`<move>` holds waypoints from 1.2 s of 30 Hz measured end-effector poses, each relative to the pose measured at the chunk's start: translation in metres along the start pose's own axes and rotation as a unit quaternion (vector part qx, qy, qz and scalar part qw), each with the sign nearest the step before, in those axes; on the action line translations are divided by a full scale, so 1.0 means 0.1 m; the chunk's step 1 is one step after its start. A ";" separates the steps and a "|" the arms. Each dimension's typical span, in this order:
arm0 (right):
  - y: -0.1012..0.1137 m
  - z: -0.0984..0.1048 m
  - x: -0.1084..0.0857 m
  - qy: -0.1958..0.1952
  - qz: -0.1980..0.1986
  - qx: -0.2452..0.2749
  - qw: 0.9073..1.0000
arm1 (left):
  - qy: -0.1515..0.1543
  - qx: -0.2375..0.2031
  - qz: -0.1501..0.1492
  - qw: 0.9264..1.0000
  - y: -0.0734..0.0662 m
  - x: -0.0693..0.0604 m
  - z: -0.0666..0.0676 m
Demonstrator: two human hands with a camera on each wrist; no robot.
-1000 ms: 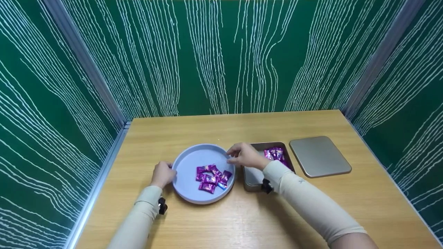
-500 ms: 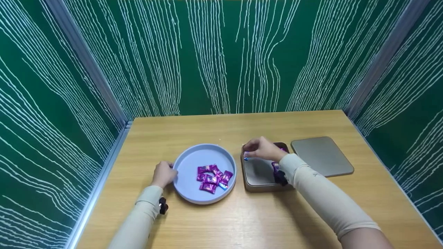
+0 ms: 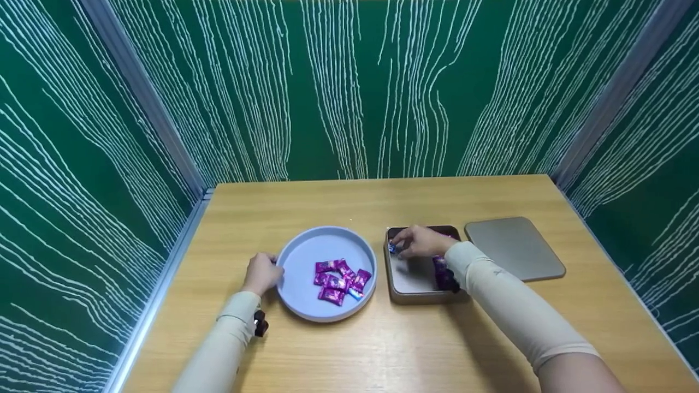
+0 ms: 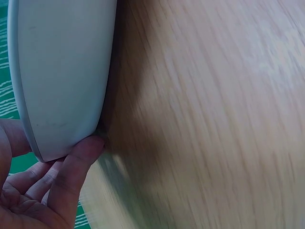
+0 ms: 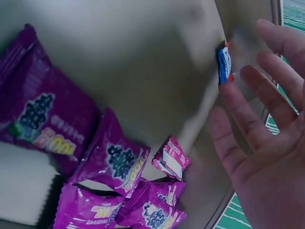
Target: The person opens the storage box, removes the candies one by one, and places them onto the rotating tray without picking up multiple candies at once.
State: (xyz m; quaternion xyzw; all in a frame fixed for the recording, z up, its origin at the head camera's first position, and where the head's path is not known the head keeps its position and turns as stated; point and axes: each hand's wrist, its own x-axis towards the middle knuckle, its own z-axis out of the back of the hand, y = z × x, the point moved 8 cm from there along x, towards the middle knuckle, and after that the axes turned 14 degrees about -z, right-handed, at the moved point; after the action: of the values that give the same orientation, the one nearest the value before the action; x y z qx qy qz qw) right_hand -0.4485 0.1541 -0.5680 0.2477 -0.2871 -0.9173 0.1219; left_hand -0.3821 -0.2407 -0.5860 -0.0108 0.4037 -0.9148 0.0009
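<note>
My left hand [image 3: 262,273] grips the left rim of a round pale-blue plate [image 3: 303,254]; in the left wrist view its thumb [image 4: 86,155] is at the lower edge. Several purple wrapped candies [image 3: 334,283] and a blue one [image 3: 355,293] lie in the plate. My right hand [image 3: 425,242] is inside a square metal tin [image 3: 423,298], fingers spread and holding nothing. Near its fingertips a small blue-and-red candy [image 5: 224,65] rests by the tin wall. Purple grape candies [image 5: 121,160] and a pink-and-white one [image 5: 172,158] lie in the tin, partly hidden by the arm in the head view.
To the right of the tin lies its square metal lid [image 3: 515,248], flat on the wooden table [image 3: 349,349]. Green walls with white lines enclose the table at the back and both sides.
My right hand has moved right from the plate's rim into the tin. Its fingers, close around the blue candy half a second ago, are now spread apart. The left hand stays on the plate.
</note>
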 end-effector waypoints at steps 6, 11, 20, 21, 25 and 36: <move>0.02 -0.05 0.06 0.007 0.033 -0.035 0.999 | -0.011 0.014 -0.017 1.000 -0.01 0.01 0.02; 0.04 -0.08 0.05 0.010 0.057 -0.060 0.996 | -0.018 0.025 -0.030 0.999 -0.02 0.02 0.03; 0.01 -0.08 0.04 0.016 0.048 -0.070 0.996 | -0.009 0.014 -0.030 0.999 -0.01 0.02 0.02; 0.01 -0.07 0.04 0.015 0.053 -0.071 0.996 | -0.010 0.014 -0.031 0.999 -0.01 0.02 0.02; 0.01 -0.07 0.04 0.014 0.064 -0.072 0.995 | -0.011 0.011 -0.031 0.999 0.00 0.01 0.02; -0.02 -0.04 -0.01 0.002 0.054 -0.073 0.996 | -0.018 0.025 -0.033 0.999 -0.05 0.00 0.03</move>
State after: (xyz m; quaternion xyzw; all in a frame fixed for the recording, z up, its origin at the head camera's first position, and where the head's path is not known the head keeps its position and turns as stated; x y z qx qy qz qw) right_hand -0.4454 0.1537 -0.5715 0.2242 -0.2319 -0.9273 0.1900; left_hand -0.3816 -0.2399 -0.5803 -0.0402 0.3803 -0.9238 -0.0214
